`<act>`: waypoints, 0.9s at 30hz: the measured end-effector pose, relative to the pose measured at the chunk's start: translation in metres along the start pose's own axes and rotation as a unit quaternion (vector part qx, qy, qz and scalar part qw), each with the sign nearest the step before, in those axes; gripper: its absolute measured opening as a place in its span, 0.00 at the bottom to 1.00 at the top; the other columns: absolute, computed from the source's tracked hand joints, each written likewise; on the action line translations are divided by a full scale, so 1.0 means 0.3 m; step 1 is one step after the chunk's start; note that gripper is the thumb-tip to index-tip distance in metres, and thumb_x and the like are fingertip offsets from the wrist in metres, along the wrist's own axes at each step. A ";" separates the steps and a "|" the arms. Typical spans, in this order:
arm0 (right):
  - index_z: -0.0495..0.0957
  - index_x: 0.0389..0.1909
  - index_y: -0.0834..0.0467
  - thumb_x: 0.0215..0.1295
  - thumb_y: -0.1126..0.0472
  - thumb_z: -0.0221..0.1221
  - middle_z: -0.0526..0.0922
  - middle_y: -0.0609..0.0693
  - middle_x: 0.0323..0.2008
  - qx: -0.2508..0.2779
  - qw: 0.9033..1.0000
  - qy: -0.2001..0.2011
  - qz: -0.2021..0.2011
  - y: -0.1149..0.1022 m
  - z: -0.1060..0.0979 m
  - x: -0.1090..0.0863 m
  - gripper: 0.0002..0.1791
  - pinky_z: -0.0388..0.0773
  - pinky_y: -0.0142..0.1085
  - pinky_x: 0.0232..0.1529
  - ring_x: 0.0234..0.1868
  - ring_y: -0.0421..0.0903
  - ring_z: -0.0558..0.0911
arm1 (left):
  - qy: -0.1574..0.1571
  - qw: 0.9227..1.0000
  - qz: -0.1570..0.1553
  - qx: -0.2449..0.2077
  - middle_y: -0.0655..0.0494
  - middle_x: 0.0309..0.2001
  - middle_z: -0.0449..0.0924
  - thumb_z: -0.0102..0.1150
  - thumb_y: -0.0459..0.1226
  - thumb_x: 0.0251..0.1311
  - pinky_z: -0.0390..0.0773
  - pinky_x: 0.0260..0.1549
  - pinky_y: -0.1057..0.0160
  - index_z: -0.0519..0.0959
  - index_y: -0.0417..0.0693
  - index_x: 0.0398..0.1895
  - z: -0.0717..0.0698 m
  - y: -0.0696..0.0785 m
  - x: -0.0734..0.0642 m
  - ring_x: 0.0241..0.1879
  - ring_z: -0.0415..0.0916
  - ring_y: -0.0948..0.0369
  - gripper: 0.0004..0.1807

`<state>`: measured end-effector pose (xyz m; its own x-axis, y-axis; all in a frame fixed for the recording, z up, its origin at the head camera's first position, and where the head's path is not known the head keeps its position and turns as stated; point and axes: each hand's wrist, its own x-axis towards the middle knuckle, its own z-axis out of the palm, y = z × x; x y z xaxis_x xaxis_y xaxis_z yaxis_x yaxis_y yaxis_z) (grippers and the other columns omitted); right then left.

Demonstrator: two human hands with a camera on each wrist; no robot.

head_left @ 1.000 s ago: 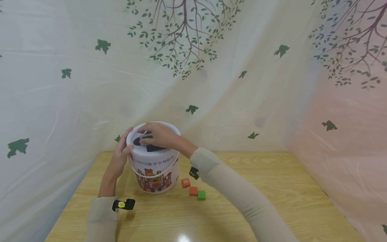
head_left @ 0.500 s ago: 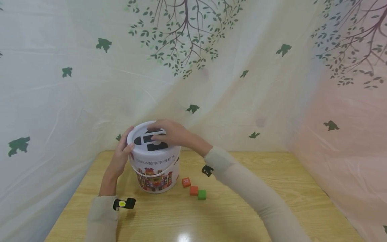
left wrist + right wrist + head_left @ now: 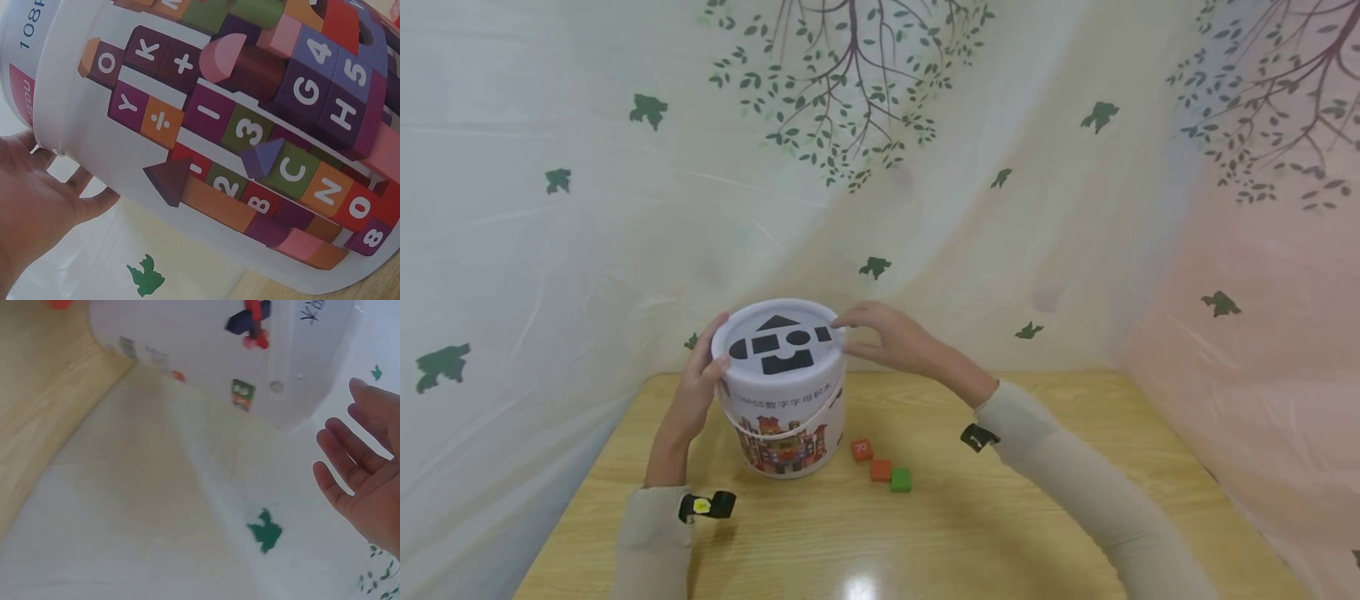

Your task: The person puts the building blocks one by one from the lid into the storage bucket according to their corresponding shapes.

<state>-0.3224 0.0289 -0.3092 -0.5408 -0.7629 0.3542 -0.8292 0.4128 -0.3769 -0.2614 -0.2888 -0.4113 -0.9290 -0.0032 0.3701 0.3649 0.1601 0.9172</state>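
A white toy-block bucket (image 3: 782, 408) with printed letter and number blocks stands at the left of the table. Its lid (image 3: 752, 367) has several dark shaped holes, among them a triangle, a circle and an arch. My left hand (image 3: 696, 385) holds the bucket's upper left side, thumb at the lid's rim. The left wrist view shows that hand (image 3: 50, 194) against the white wall, some fingers partly hidden behind it. At the lid's right edge is my right hand (image 3: 895, 337), thumb and fingers apart. In the right wrist view this hand (image 3: 369, 462) has nothing in it.
Right of the bucket's base lie a red block marked R (image 3: 861, 450), a plain red block (image 3: 881, 471) and a green block (image 3: 901, 480). The bucket's thin handle (image 3: 775, 437) hangs across its front. Behind the wooden table (image 3: 1060, 500) hangs a printed curtain (image 3: 970, 275).
My right hand has drawn back from over the middle of the lid to its right edge, uncovering the shaped holes. My left hand stays on the bucket; the blocks have not moved.
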 end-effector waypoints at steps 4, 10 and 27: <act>0.81 0.59 0.60 0.68 0.59 0.65 0.85 0.54 0.56 0.005 1.000 0.010 0.005 0.058 0.043 -0.072 0.20 0.77 0.44 0.62 0.58 0.50 0.81 | 0.001 1.000 0.000 -0.001 0.45 0.80 0.49 0.42 0.41 0.74 0.46 0.73 0.31 0.47 0.58 0.83 -0.002 -0.001 -0.001 0.76 0.49 0.49 0.36; 0.81 0.58 0.60 0.68 0.57 0.66 0.86 0.53 0.55 -0.001 0.999 -0.041 0.033 0.151 0.179 -0.171 0.20 0.79 0.43 0.60 0.56 0.49 0.83 | 0.002 1.000 -0.004 0.006 0.45 0.80 0.50 0.42 0.41 0.74 0.46 0.73 0.30 0.47 0.59 0.83 -0.003 -0.005 -0.001 0.76 0.50 0.49 0.36; 0.84 0.55 0.58 0.67 0.60 0.65 0.86 0.51 0.54 0.056 0.978 -0.160 0.126 0.192 0.364 -0.235 0.16 0.80 0.44 0.59 0.58 0.49 0.82 | -0.001 1.000 -0.002 -0.006 0.44 0.80 0.50 0.43 0.42 0.75 0.45 0.74 0.32 0.47 0.59 0.83 -0.004 0.002 -0.001 0.76 0.51 0.53 0.36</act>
<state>-0.3166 0.0520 -0.4492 -0.6389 -0.7682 -0.0407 -0.6457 0.5643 -0.5144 -0.2607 -0.2898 -0.4106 -0.9307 -0.0012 0.3658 0.3615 0.1491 0.9204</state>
